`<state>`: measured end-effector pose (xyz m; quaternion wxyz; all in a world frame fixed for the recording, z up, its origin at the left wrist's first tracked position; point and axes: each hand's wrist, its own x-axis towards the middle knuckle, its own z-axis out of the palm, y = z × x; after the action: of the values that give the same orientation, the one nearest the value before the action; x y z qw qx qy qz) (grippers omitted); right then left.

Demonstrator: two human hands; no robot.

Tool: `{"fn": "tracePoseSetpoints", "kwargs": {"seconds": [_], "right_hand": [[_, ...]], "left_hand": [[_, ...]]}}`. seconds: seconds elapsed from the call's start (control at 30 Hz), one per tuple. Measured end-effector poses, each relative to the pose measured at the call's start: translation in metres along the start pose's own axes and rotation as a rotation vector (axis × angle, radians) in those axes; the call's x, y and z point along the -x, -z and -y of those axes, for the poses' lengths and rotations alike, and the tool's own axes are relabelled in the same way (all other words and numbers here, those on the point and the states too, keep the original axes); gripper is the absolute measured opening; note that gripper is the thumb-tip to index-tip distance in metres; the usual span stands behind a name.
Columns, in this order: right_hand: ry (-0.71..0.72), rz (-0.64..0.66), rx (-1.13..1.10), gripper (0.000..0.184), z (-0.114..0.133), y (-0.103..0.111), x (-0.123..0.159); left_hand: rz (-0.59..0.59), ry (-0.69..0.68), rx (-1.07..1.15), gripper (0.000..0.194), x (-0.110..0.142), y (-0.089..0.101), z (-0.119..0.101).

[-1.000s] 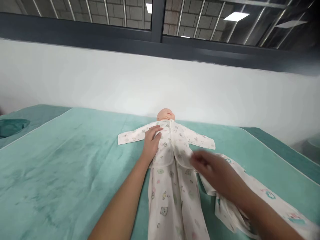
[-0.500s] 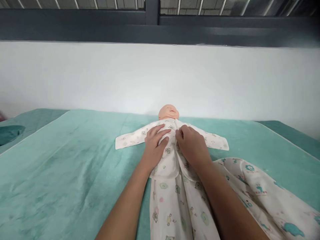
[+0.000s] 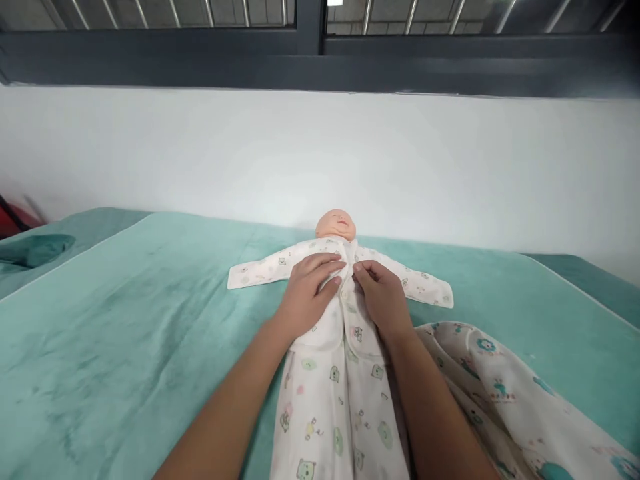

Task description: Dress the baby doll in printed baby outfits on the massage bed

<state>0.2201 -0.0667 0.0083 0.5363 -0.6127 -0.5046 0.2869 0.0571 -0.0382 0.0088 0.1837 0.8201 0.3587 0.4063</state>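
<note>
A baby doll [image 3: 336, 224] lies on its back, head toward the wall, its sleeves stretched out to both sides. It wears a white printed baby jacket [image 3: 325, 331] over white printed pants [image 3: 320, 427]. My left hand [image 3: 307, 293] lies on the jacket's left front panel with fingers extended and thumb apart. Thumb and forefinger of my right hand [image 3: 383, 290] pinch the front edge of the right panel, high on the chest. Between the two panels a narrow front opening shows, with what looks like a small snap below my fingertips. My fingers partly cover the chest.
A green padded sheet [image 3: 150, 320] spreads under the doll. Bunched at the right front is a white printed cloth [image 3: 505, 373], close to my right forearm. Behind stand a white wall [image 3: 200, 147] and a dark window frame [image 3: 200, 60]. Something red [image 3: 13, 217] shows at the far left.
My right fingers have shifted slightly and now pinch the jacket's edge more visibly. The left hand stays on its panel. The lower front panels look straighter, and the view has tilted a little.
</note>
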Motion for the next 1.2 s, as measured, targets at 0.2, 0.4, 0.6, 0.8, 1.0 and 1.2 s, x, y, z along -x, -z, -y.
{"fn": "tracePoseSetpoints", "kwargs": {"seconds": [0.2,0.4,0.6,0.8,1.0,1.2], "right_hand": [[0.049,0.019,-0.077,0.023,-0.003,-0.002,-0.013],[0.11,-0.065,0.11,0.02,0.005,-0.015,-0.01],[0.073,-0.149,0.122,0.015,0.01,-0.016,-0.006],[0.293,0.005,0.021,0.023,0.009,-0.004,0.005],[0.499,0.156,0.17,0.028,0.007,0.004,0.02],[0.503,0.124,0.371,0.026,0.006,0.004,0.025]], "left_hand": [[-0.004,0.147,-0.139,0.025,-0.021,-0.009,-0.015],[-0.027,0.162,-0.011,0.021,-0.02,-0.006,-0.005],[-0.072,0.137,0.159,0.022,-0.014,-0.003,0.002],[-0.021,0.114,0.231,0.017,0.014,0.005,-0.004],[0.053,0.112,0.218,0.013,0.018,0.009,-0.006],[0.066,0.092,0.201,0.009,0.017,0.009,-0.002]]}}
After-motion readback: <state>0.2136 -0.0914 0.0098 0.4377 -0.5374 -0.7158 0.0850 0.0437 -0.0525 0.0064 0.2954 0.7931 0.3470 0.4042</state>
